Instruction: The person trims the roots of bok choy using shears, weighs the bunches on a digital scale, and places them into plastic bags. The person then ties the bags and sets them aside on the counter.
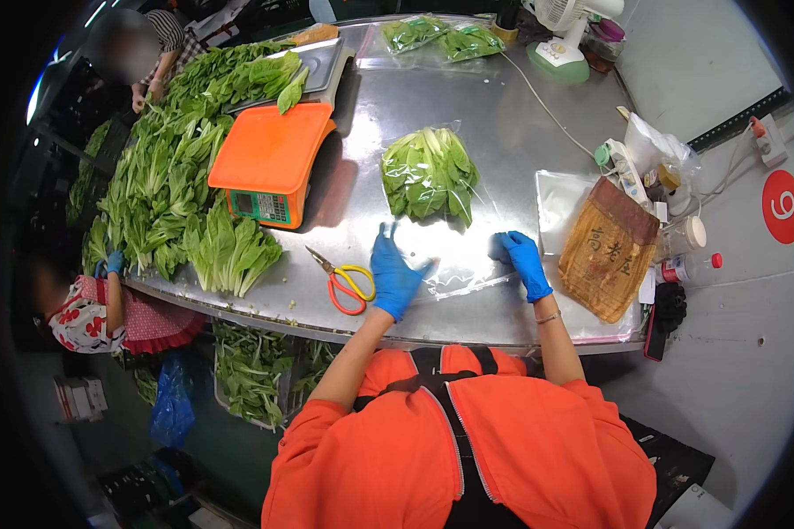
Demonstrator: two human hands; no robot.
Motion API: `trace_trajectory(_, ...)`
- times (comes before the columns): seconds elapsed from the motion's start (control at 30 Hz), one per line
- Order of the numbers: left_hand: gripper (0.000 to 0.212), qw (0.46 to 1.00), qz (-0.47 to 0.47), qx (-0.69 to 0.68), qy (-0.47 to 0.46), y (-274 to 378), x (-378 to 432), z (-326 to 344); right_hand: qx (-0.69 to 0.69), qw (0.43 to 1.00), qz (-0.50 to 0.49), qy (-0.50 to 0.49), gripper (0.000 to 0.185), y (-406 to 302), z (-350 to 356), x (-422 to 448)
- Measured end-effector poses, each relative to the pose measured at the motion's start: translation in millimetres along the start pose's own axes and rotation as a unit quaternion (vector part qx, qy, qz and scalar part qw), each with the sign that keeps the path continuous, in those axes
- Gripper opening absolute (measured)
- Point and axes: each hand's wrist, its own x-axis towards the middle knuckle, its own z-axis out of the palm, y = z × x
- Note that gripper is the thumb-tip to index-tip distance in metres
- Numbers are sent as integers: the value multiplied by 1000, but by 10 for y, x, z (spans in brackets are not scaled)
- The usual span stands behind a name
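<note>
A clear plastic bag holding a bunch of leafy greens [430, 175] lies on the steel table in front of me. Its loose film stretches towards my body and shines in the light. My left hand [397, 274], in a blue glove, is beside the film's left edge, slightly blurred, thumb and fingers apart and nothing in it. By the film's right edge is my right hand [528, 264], also gloved, with its fingers bent down; whether they pinch the film cannot be made out. Scissors [343, 281] with red and yellow handles rest just left of my left hand.
An orange digital scale [271, 149] stands left, beside heaped leafy greens [165, 172]. Two filled bags [470, 43] and a fan [562, 46] are at the back. A worn brown pouch [602, 254] lies right, over clear bags [556, 198]. Two people work at the left.
</note>
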Motion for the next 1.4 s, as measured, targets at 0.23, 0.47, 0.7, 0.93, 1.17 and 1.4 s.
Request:
trace_trajectory(0.23,33,952,195,234,-13,67,9,204,38,998,28,33,23,-23,17,-173)
trace_trajectory(0.47,18,967,221,98,74,360,131,-99,-208,938,-276,-24,20,-312,566,-942)
trace_trajectory(0.7,24,962,244,82,95,608,210,-225,-280,859,-428,-33,45,-416,1092,-267)
trace_trajectory(0.93,22,946,255,69,189,743,416,-337,-379,758,-524,-76,49,-944,1290,300)
trace_trajectory(1.17,22,941,273,40,196,864,486,-415,-466,693,-550,11,38,-1073,1538,771)
trace_trajectory(1.4,27,950,257,45,174,882,311,-348,-553,660,-508,-29,20,-867,1660,1030)
